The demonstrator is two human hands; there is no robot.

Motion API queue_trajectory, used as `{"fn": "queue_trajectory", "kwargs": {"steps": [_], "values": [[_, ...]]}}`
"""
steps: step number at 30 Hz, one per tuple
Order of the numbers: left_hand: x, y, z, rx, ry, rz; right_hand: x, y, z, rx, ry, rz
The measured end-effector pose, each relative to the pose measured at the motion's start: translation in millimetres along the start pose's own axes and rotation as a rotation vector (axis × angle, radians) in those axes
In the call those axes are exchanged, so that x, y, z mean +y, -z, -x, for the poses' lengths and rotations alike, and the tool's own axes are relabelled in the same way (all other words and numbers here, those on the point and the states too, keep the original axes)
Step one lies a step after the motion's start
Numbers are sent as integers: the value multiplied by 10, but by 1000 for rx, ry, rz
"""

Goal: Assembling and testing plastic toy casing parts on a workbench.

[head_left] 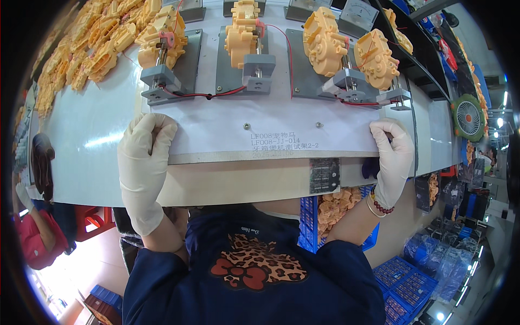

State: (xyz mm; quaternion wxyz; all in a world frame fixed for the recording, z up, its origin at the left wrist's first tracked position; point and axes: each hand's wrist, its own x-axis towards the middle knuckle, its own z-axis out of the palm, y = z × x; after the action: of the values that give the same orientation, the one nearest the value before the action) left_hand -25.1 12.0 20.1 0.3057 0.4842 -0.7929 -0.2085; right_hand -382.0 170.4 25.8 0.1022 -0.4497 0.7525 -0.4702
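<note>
Both my hands wear white gloves. My left hand (pixel 145 162) is closed, its curled fingertips at the left end of a flat white test fixture board (pixel 216 138). At the board's right end, my right hand (pixel 394 157) is also closed, with thumb and fingers bent in at the edge. Across the back of the board stand several grey metal stations, each with a clamp; the left clamp (pixel 158 81) is nearest my left hand. Yellow plastic gearboxes (pixel 325 43) sit upright at these stations, with red and black wires (pixel 216 95) running between them.
A heap of yellow gearboxes (pixel 103 38) lies at the back left of the table (pixel 81 162). Analog meters (pixel 358 15) stand behind the board. At the right are a green fan (pixel 467 118) and a black shelf; blue crates (pixel 309 222) stand below. Another person's gloved hand (pixel 24 195) shows far left.
</note>
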Motion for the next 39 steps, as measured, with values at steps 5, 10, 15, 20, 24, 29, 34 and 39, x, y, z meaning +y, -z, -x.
{"fn": "queue_trajectory", "kwargs": {"steps": [5, 10, 15, 20, 24, 29, 34, 39], "values": [[123, -36, 30, 85, -40, -96, -153, -50, 54, 67, 111, 343], [586, -413, 40, 81, -334, -9, -477, -452, 175, 58, 414, 377], [494, -579, -43, -26, -272, 67, -374, -634, 129, -163, 321, 199], [557, -554, -84, -103, -195, 104, -418, -659, 61, -184, 261, 198], [541, -550, -114, -99, -180, 129, -482, -641, 1, -266, 204, 242], [521, -383, -89, -29, -234, 153, -366, -554, 37, -206, 147, -56], [203, -79, -29, 141, -17, -42, -362, -533, 151, -14, -36, -423], [16, -137, -28, 81, 27, 79, -419, -548, 121, -48, -39, -328]]}}
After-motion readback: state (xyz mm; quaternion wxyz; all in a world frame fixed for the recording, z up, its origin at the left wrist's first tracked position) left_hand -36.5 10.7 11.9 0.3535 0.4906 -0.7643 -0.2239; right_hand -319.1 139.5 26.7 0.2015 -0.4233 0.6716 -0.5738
